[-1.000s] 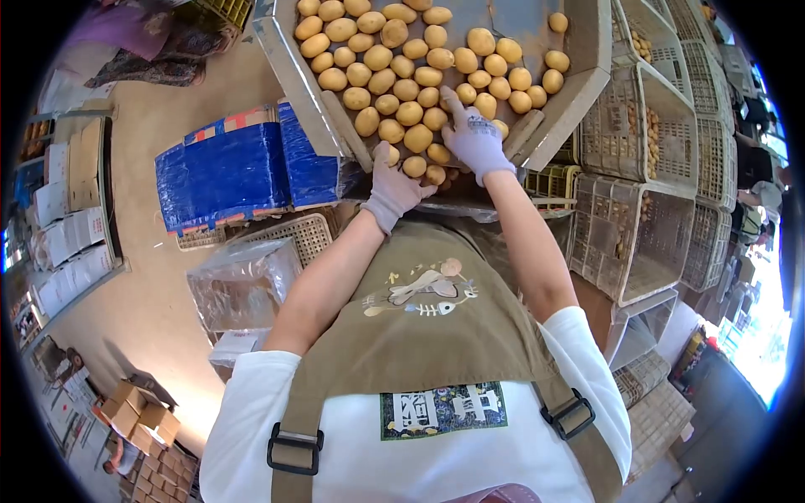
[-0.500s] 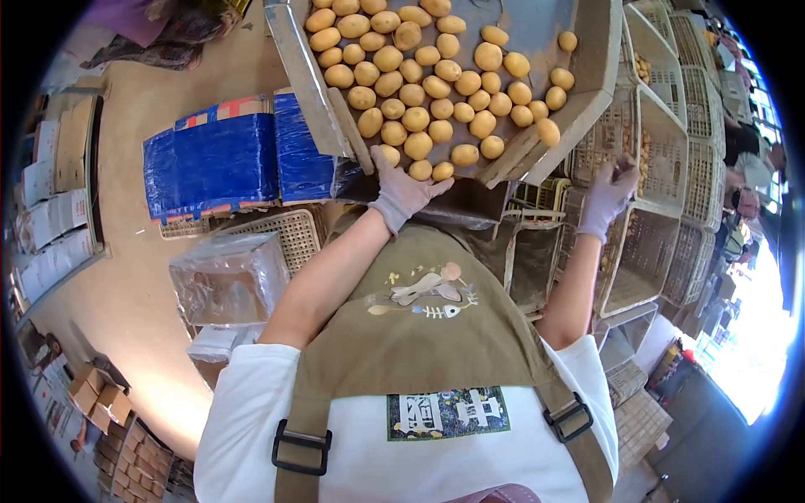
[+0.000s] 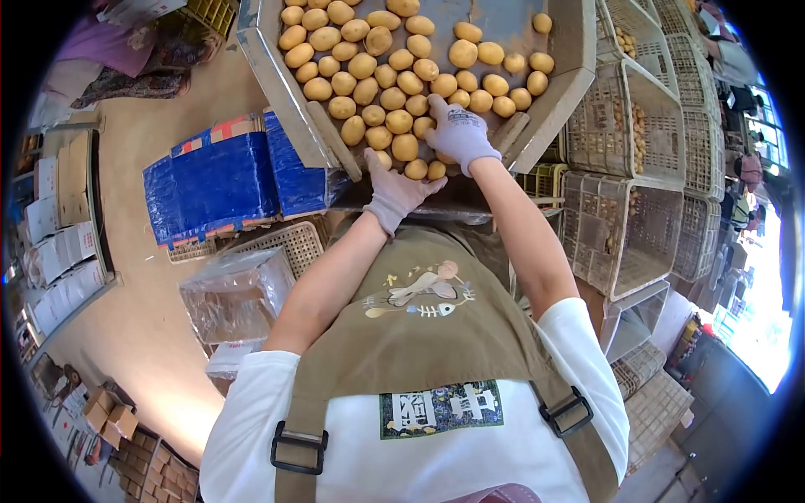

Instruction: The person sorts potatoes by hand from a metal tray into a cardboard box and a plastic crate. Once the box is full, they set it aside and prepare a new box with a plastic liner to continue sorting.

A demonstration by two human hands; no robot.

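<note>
Several yellow potatoes lie in a wide metal tray with raised sides. At the tray's narrow front opening, my left hand is gloved, with thumb and fingers spread around the lowest potatoes. Its palm faces them, and whether it bears their weight is unclear. My right hand, also gloved, reaches over the right part of the opening with its back up. Its fingers rest among the potatoes, and its fingertips are partly hidden. Both hands are close together, with a few potatoes between them.
Stacked plastic crates, some holding potatoes, stand on the right. Left of the tray are blue-wrapped boxes and a plastic-wrapped box. A purple cloth shows at the upper left. More cartons lie at the lower left.
My right hand has moved left from beside the crates onto the potatoes at the tray's opening. My left hand stays at the opening. The view has shifted slightly.
</note>
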